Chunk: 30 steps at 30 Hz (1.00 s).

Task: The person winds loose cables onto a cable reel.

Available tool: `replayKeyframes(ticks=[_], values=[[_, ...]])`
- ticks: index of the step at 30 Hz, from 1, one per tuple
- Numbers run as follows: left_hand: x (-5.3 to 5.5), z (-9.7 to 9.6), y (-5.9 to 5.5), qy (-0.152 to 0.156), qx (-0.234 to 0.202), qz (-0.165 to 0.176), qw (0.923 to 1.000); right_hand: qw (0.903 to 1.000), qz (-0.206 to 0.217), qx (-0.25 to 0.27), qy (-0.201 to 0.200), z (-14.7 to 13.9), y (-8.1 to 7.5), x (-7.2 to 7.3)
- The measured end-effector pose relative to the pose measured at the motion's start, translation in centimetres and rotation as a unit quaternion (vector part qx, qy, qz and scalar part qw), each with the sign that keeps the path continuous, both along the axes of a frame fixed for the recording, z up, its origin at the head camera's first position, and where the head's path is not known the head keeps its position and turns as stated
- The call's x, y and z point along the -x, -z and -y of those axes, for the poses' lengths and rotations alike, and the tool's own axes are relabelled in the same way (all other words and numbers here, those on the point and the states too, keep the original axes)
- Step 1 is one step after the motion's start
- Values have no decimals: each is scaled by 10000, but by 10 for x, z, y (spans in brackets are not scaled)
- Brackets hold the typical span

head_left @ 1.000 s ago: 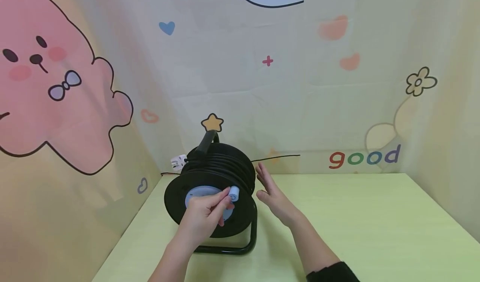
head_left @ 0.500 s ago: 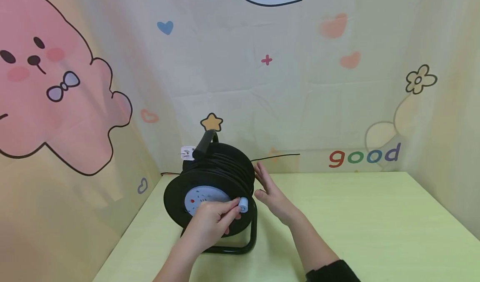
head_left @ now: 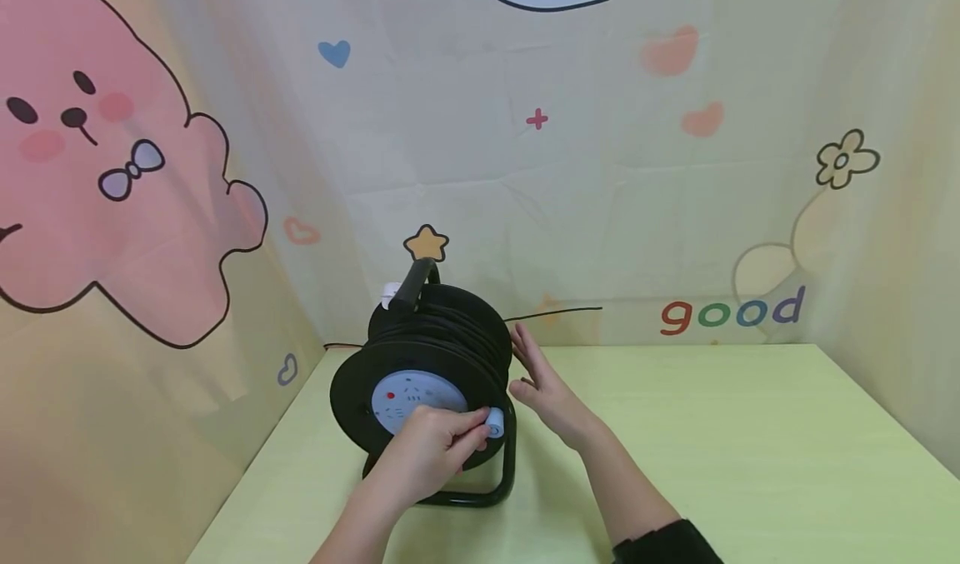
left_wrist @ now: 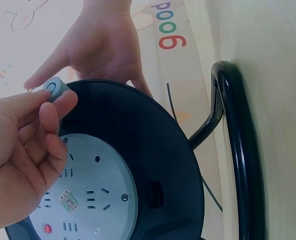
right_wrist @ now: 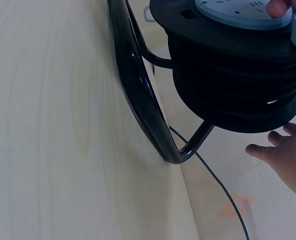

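Observation:
A black cable reel (head_left: 348, 401) stands on the table with thick black cable (head_left: 457, 326) wound round its drum. Its front carries a pale blue socket panel (left_wrist: 105, 175) with a red button. My left hand (head_left: 427, 451) pinches the small light-blue winding knob (head_left: 495, 422) at the right side of the front disc, between thumb and fingertips. Beside the drum's right side, my right hand (head_left: 551, 397) is held with fingers extended, the fingertips right at the wound cable. A white plug (head_left: 389, 294) shows at the upper left of the drum, partly hidden by the carrying handle (head_left: 411, 289).
The reel's black tubular stand (head_left: 468, 499) rests on the pale table (head_left: 720, 447). Behind the reel a thin black line (head_left: 558, 312) runs along the backdrop. A printed cloth (head_left: 480, 147) closes off the back and left side.
The left hand has carried the knob down and to the right, turning the disc clockwise. The plug has swung up and right behind the handle. The right hand has stayed in place.

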<state>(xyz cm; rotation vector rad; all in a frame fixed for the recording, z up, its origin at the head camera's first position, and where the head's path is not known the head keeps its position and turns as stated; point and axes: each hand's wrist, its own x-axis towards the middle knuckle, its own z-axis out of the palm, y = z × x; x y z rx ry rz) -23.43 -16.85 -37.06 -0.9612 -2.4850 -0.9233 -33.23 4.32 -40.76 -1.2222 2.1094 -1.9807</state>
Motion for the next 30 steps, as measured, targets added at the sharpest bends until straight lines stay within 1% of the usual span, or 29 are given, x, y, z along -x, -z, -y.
replayKeyframes(ticks=[3,5,9,12,19,21,26,30], values=[[1,-1,0,-36,112,2,9999,10000,23,-23,-25,-1,0,0],[2,-1,1,-53,149,54,9999,10000,48,-48,-48,-2,-4,-2],[2,-2,1,-85,213,271,9994,9999,54,-104,-65,-3,-19,-17],[1,-2,0,-93,318,385,9987,9999,40,-128,-34,-3,-27,-25],[1,-3,0,-71,430,393,9983,9998,62,-167,-14,-4,-25,-23],[1,-4,0,-72,450,371,9983,9998,76,-155,-30,-4,-21,-19],[2,-4,0,-63,479,301,9984,9999,46,-103,-19,-3,-5,-5],[2,-3,1,-29,425,222,9988,9999,-32,-122,35,-3,1,-1]])
